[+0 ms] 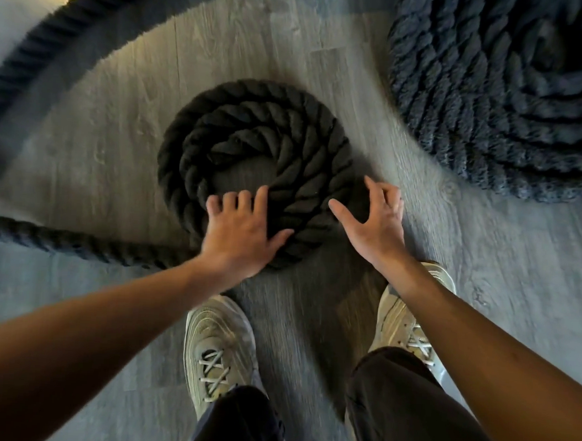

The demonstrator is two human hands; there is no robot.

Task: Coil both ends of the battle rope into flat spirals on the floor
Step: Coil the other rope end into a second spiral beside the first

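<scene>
Left of the small coil [254, 133], a loose stretch of the battle rope [60, 240] lies on the grey wood floor [118, 124] and runs in to join the coil's near edge. Up and left of the coil, another stretch of the same dark rope [55, 32] curves across the floor in a wide arc. The small coil is a flat spiral of a few turns with a bare patch of floor at its centre.

The left hand [241, 231] lies palm-down on the coil's near-left part, where the loose stretch comes in. Its fingers [231, 201] are spread and rest on the rope. The left shoe [220, 349] stands on the floor nearer than the coil.

The right hand [374, 222] is at the coil's near-right edge, fingers [375, 188] spread and lightly bent, thumb reaching toward the rope and holding nothing. I cannot tell whether it touches the coil. The right shoe [410, 316] stands just behind this hand.

Up and right of the small coil, apart from it, lies a large coil [495, 96] of many tight turns, partly cut off by the frame.
</scene>
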